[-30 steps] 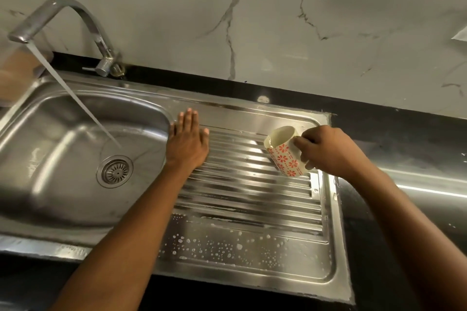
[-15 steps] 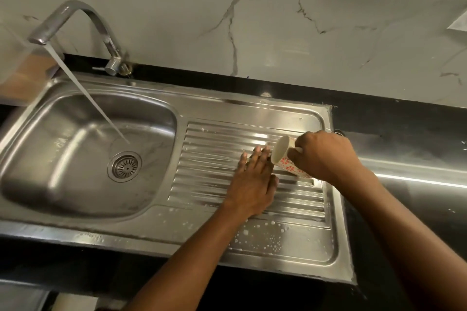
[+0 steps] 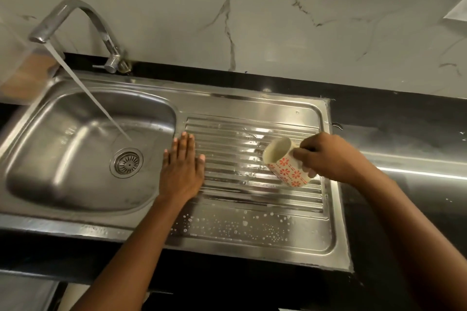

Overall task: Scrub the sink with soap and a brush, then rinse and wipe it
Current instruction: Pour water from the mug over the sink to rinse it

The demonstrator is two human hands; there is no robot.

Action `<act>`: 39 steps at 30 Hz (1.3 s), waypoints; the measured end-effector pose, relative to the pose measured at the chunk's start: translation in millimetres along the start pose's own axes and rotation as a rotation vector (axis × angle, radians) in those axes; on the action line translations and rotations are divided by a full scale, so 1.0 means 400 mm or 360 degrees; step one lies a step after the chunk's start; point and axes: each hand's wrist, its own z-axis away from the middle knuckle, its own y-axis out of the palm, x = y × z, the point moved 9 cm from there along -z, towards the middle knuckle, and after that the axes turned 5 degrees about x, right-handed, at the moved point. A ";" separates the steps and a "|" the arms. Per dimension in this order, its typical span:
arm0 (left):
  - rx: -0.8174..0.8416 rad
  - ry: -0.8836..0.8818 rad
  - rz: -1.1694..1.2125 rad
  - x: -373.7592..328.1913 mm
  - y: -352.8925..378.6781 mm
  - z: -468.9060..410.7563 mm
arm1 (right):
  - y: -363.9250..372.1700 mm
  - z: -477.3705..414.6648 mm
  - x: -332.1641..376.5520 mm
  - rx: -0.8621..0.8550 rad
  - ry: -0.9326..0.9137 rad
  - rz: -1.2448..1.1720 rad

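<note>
Swept back across the ribbed drainboard (image 3: 252, 159) from beside the mug half a second ago, the left hand (image 3: 181, 171) now lies flat at the board's left edge, next to the basin, its fingers (image 3: 183, 145) straight and held close together, palm down on the wet steel. To its right, the right hand (image 3: 331, 156) grips a cream mug (image 3: 285, 161) printed with red flowers, fingers curled round its far side; the mug is tipped, mouth towards the left hand, low over the ribs, and whether it touches them cannot be told. Between the two hands the ribs gleam with water. White suds (image 3: 240, 228) still dot the flat front strip of the drainboard, near the worktop (image 3: 404, 222) edge. Further out, the sink (image 3: 75, 139) basin takes a steady stream of water (image 3: 88, 94) from the tap (image 3: 75, 15), falling just behind the drain (image 3: 126, 162). No brush or cloth is in sight. This looks like the rinsing stage, the palm pushing water towards the basin. The risks appear plain: a wet mug held by one hand could slip and crack on the steel, and water poured too fast could run over the front lip onto the dark worktop, leaving the suds behind.
</note>
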 end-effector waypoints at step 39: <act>0.0338 0.1145 -0.0061 -0.654 0.136 0.261 | 0.029 0.265 -0.168 -0.0203 0.0630 0.0285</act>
